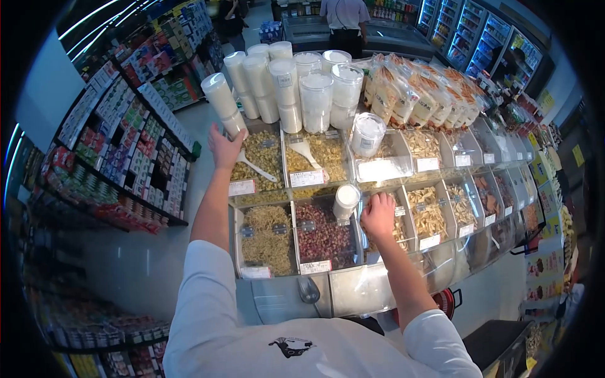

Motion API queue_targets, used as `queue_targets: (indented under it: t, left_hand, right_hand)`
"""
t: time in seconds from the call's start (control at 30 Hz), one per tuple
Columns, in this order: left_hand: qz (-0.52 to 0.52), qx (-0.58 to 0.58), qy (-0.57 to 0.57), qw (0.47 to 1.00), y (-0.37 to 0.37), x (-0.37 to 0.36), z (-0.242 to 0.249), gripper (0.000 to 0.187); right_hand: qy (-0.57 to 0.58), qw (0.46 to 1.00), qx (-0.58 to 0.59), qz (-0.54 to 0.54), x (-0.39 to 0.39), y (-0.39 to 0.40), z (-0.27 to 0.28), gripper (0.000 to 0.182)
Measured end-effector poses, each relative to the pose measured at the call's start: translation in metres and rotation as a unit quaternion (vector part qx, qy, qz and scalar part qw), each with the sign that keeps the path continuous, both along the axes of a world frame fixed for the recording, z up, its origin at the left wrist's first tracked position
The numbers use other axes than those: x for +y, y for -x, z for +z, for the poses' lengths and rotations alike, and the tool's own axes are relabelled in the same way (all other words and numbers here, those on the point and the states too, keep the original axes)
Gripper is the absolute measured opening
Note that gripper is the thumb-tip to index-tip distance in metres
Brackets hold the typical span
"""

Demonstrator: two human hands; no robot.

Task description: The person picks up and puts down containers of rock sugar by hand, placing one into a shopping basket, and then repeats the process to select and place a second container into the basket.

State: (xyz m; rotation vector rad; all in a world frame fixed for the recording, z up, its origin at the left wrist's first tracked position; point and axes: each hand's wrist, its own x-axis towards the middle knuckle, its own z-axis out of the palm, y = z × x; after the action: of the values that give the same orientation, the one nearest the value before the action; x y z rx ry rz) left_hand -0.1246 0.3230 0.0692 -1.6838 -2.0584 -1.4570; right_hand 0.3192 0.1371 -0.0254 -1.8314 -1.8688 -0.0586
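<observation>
At the far left of the counter, my left hand is closed around the base of a stack of whitish plastic jars, which leans to the left. Below that hand a white scoop lies across a bin of greenish-yellow dried pieces. My right hand is over a front bin of pale dried goods, its fingers bent down; what they grip, if anything, is hidden. Just left of it, a small white-lidded jar stands above the bin of dark red dried buds.
More whitish jars stand along the back, beside packed bags. A single lidded jar sits on a rear bin. A metal scoop hangs at the front. Shelves flank the left aisle; a person stands beyond.
</observation>
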Motion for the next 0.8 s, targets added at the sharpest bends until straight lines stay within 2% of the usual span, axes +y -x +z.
queue_targets:
  t: [0.07, 0.1, 0.17, 0.23, 0.3, 0.33, 0.4, 0.43, 0.5, 0.7, 0.8]
  left_hand:
    - [0.031, 0.035, -0.159, 0.986, 0.000, -0.010, 0.005, 0.055]
    - [0.027, 0.036, -0.161, 0.986, -0.005, -0.018, 0.003, 0.055]
    - [-0.084, 0.090, -0.151, 0.981, -0.021, -0.034, -0.004, 0.040]
    - [-0.201, 0.091, -0.064, 0.973, -0.063, -0.045, 0.011, 0.037]
    - [-0.227, -0.007, -0.009, 0.974, -0.100, -0.031, 0.015, 0.047]
    - [-0.228, -0.008, -0.011, 0.973, -0.115, -0.021, 0.017, 0.047]
    - [-0.144, -0.042, 0.000, 0.989, -0.135, -0.002, 0.027, 0.062]
    - [-0.144, -0.041, -0.003, 0.989, -0.140, 0.003, 0.033, 0.062]
    - [-0.142, -0.039, 0.096, 0.984, -0.148, 0.012, 0.045, 0.077]
    - [-0.140, -0.137, 0.206, 0.959, -0.152, 0.017, 0.053, 0.070]
    - [-0.136, -0.127, 0.211, 0.960, -0.147, 0.017, 0.049, 0.063]
  right_hand:
    - [-0.009, 1.000, -0.008, 0.001, 0.003, 0.000, -0.001, 0.020]
    - [-0.014, 1.000, -0.004, 0.001, 0.004, 0.000, -0.002, 0.020]
    - [-0.020, 1.000, -0.002, 0.000, 0.005, -0.001, -0.001, 0.020]
    - [-0.022, 1.000, -0.004, 0.003, 0.003, 0.000, -0.003, 0.020]
    - [-0.018, 1.000, -0.010, 0.002, 0.005, -0.002, -0.006, 0.021]
    - [-0.020, 1.000, -0.010, 0.000, 0.005, -0.003, -0.006, 0.021]
    - [-0.026, 1.000, -0.005, 0.001, 0.005, -0.001, -0.006, 0.021]
    - [-0.025, 1.000, -0.005, -0.001, 0.005, -0.001, -0.005, 0.021]
    - [-0.033, 0.999, -0.006, -0.001, 0.004, 0.000, -0.006, 0.022]
    - [-0.036, 0.999, 0.014, 0.000, 0.004, 0.001, -0.001, 0.016]
    - [-0.047, 0.999, 0.009, -0.002, 0.003, 0.000, -0.003, 0.016]
